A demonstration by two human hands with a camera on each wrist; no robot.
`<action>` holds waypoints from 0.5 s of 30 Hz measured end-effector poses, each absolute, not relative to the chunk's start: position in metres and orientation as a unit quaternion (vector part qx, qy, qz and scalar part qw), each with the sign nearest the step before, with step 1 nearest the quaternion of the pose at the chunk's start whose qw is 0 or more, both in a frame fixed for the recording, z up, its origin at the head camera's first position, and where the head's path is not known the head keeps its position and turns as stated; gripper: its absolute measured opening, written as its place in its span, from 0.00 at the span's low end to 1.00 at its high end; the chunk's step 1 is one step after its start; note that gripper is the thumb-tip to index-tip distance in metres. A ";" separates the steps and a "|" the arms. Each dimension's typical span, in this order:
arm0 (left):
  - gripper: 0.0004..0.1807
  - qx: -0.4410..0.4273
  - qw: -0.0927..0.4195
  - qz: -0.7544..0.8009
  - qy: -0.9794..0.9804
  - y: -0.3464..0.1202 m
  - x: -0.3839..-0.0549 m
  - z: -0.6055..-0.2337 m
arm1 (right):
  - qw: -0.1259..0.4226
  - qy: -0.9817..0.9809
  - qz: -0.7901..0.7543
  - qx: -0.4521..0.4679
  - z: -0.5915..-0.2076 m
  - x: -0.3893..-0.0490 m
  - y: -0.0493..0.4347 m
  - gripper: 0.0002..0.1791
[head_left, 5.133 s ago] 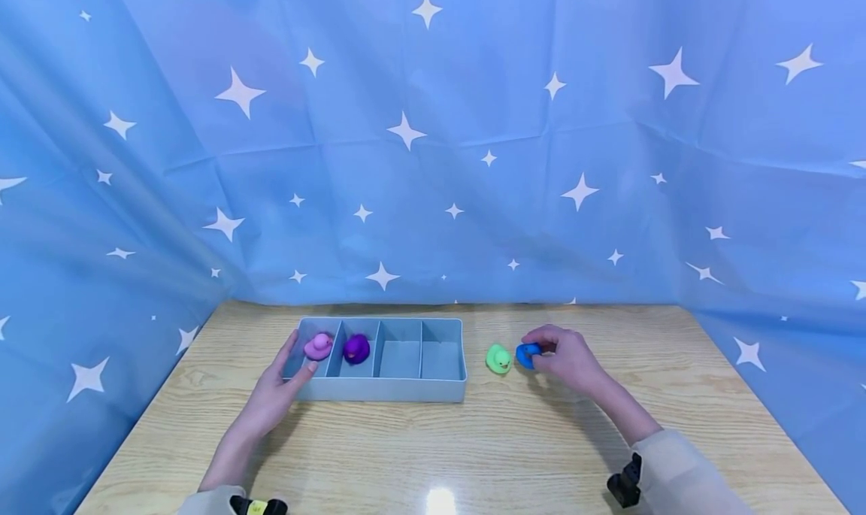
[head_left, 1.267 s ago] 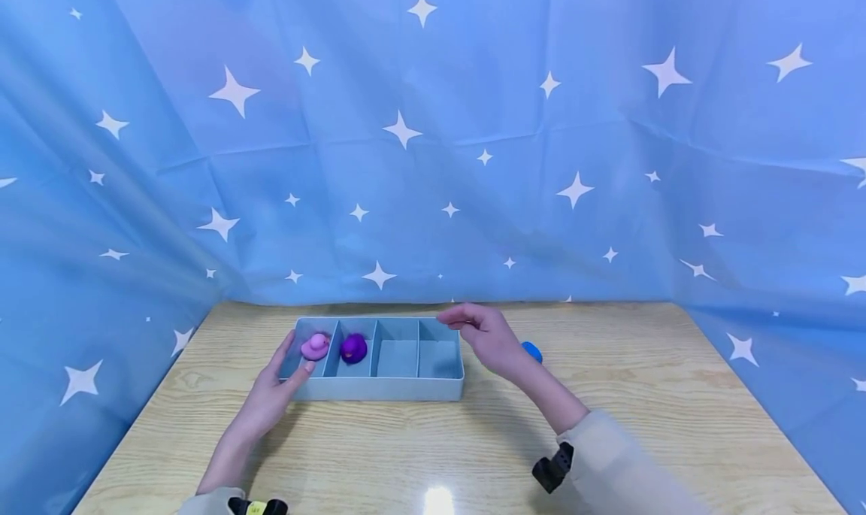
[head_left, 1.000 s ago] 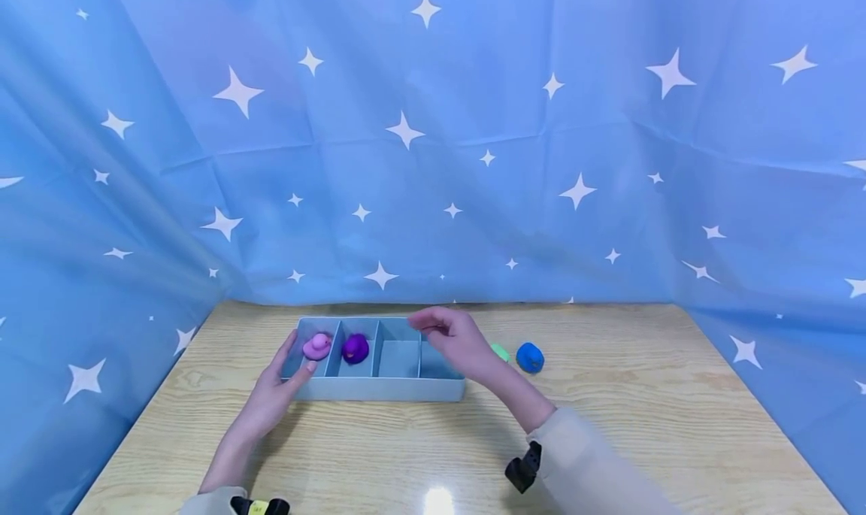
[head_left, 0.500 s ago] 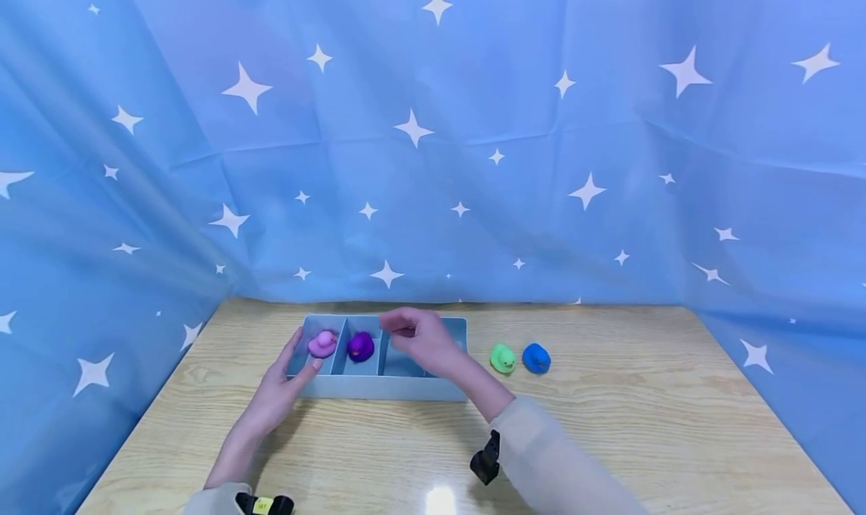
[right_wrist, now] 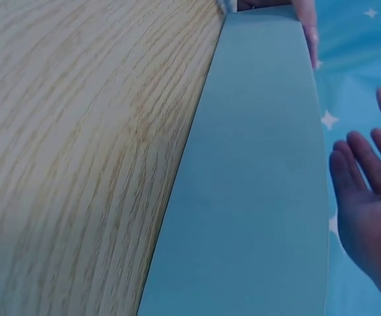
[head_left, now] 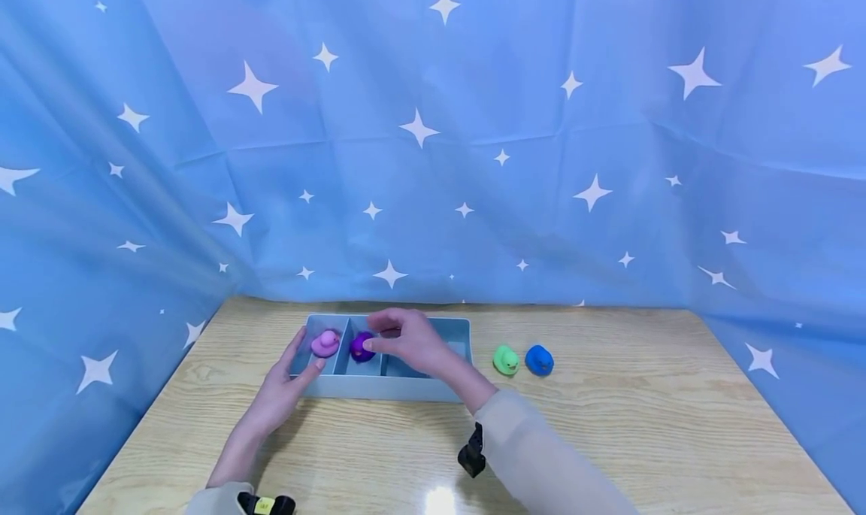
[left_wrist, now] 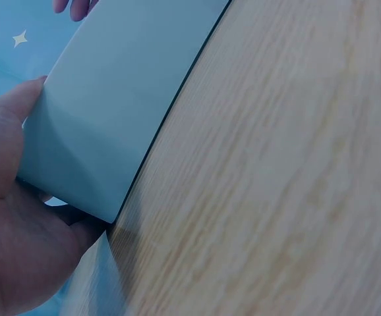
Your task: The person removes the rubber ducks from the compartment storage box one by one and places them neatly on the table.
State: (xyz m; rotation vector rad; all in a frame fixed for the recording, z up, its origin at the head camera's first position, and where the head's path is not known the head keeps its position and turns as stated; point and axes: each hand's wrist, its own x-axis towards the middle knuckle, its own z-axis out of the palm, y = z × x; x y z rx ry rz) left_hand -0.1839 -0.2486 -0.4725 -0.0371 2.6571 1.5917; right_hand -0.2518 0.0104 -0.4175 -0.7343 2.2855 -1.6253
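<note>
My left hand [head_left: 279,387] grips the left end of a grey-blue divided box [head_left: 392,388], with the thumb at the front rim and the fingers along the end wall. The left wrist view shows that thumb [left_wrist: 29,95] against the box's long side [left_wrist: 121,99]. A pink rubber duck [head_left: 325,343] sits in the leftmost compartment, beside my left thumb. In the second compartment lies a purple rubber duck [head_left: 361,347]. My right hand [head_left: 413,342] hovers over the box, its thumb tip overlapping the purple duck. In the right wrist view the right hand's fingers [right_wrist: 368,161] are spread and hold nothing.
Right of the box, a green rubber duck [head_left: 506,360] and a blue rubber duck [head_left: 540,360] stand side by side on the wooden table [head_left: 609,425]. A blue star-patterned cloth [head_left: 501,124] hangs behind the table and along its sides.
My right hand has left the blue duck and travelled left across the box to the purple duck. My left hand stays on the box's left end; the ducks keep their places.
</note>
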 end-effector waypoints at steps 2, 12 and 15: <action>0.45 -0.013 0.024 0.514 0.858 -0.248 -0.184 -0.472 | 0.125 0.787 -0.549 -0.251 -0.417 -0.252 0.008 0.27; 0.45 -0.020 0.034 0.513 0.858 -0.248 -0.184 -0.471 | 0.145 0.807 -0.501 -0.277 -0.424 -0.254 0.001 0.35; 0.45 -0.023 0.036 0.511 0.858 -0.248 -0.184 -0.472 | 0.147 0.818 -0.487 -0.269 -0.424 -0.257 -0.001 0.35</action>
